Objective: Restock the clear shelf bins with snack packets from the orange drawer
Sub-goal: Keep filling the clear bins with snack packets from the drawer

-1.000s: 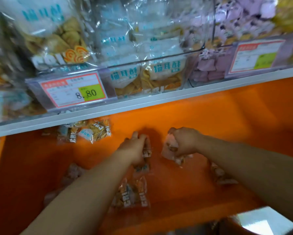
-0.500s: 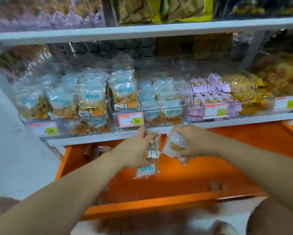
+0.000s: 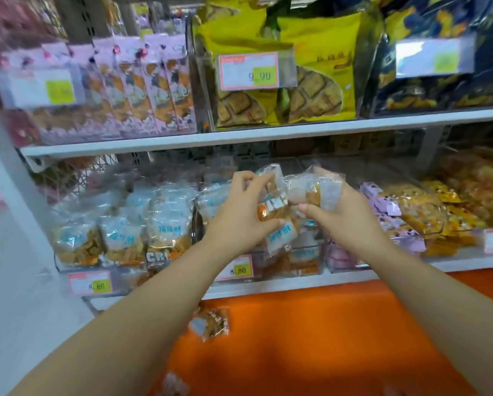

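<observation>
My left hand (image 3: 241, 217) grips a clear snack packet (image 3: 276, 212) with blue and orange print, held up in front of the middle clear bin (image 3: 294, 261) on the lower shelf. My right hand (image 3: 344, 217) holds another clear snack packet (image 3: 315, 190) right beside it, the two packets touching. Below, the open orange drawer (image 3: 311, 338) has a loose snack packet (image 3: 209, 324) near its back left and a blurred one (image 3: 172, 388) at the bottom edge. The left clear bin (image 3: 77, 264) is full of the same packets.
A pink-and-yellow snack bin (image 3: 405, 212) stands to the right on the lower shelf. The upper shelf (image 3: 268, 132) carries pink packets, yellow bags (image 3: 319, 70) and dark blue bags. Price tags (image 3: 241, 268) line the bin fronts. A white upright (image 3: 8, 178) stands at left.
Both hands have risen from the orange drawer to the lower-shelf bin, each carrying its packet. The view has tilted up, showing the upper shelf.
</observation>
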